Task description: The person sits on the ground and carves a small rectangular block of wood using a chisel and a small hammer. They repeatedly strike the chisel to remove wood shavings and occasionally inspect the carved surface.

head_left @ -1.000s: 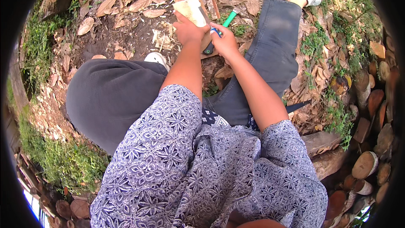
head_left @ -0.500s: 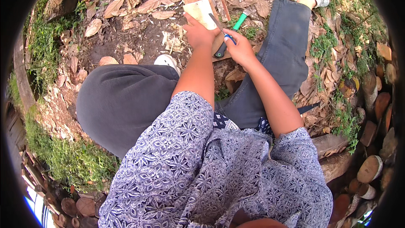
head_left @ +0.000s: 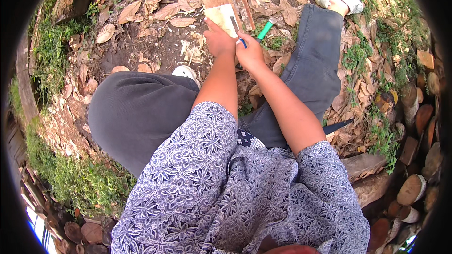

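A wooden block (head_left: 220, 15) with a pale, freshly cut face and a brown bark end lies on the ground ahead of my knees. My left hand (head_left: 218, 41) is clasped on its near end. Touching it on the right, my right hand (head_left: 250, 55) is closed on a blue-handled chisel (head_left: 235, 24), and the flat metal blade lies on the block's pale face. A green-handled tool (head_left: 265, 29) lies on the ground just right of the block, beyond my right hand.
Dry leaves and pale wood shavings (head_left: 192, 51) cover the dirt around the block. My legs spread to either side, with white shoes (head_left: 343, 1) at their ends. Cut logs (head_left: 410, 189) are stacked at the right. Grass (head_left: 70, 178) borders the left.
My right hand has drawn in to the left against my left hand, and the chisel blade now lies on the block's pale face. My left hand keeps its hold.
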The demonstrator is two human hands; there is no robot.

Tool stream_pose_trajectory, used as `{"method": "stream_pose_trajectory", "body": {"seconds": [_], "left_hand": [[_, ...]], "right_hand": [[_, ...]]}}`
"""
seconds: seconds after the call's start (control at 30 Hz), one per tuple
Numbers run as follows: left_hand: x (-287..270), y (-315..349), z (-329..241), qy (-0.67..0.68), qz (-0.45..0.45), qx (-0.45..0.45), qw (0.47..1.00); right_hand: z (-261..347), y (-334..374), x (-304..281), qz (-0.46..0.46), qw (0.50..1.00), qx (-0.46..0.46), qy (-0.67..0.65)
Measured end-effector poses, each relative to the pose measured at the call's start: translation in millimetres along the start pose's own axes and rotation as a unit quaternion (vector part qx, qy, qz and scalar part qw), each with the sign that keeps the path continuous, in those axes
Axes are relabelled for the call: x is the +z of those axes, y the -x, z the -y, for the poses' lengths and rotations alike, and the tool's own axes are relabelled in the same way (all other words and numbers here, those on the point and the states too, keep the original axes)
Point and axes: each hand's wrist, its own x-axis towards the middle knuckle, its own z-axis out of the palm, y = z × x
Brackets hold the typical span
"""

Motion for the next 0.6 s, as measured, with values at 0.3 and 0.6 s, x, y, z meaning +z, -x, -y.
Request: {"method": "stream_pose_trajectory", "body": {"seconds": [0.3, 0.6], "left_hand": [[-27.1, 21.3, -13.2, -0.023, 0.059, -0.040, 0.997], [-21.0, 18.6, -14.9, -0.028, 0.046, -0.013, 0.998]], "right_hand": [[48.0, -81.4, -36.6, 0.022, 0.999, -0.022, 0.004], [-10.4, -0.6, -55.1, 0.100, 0.990, -0.011, 0.099]]}}
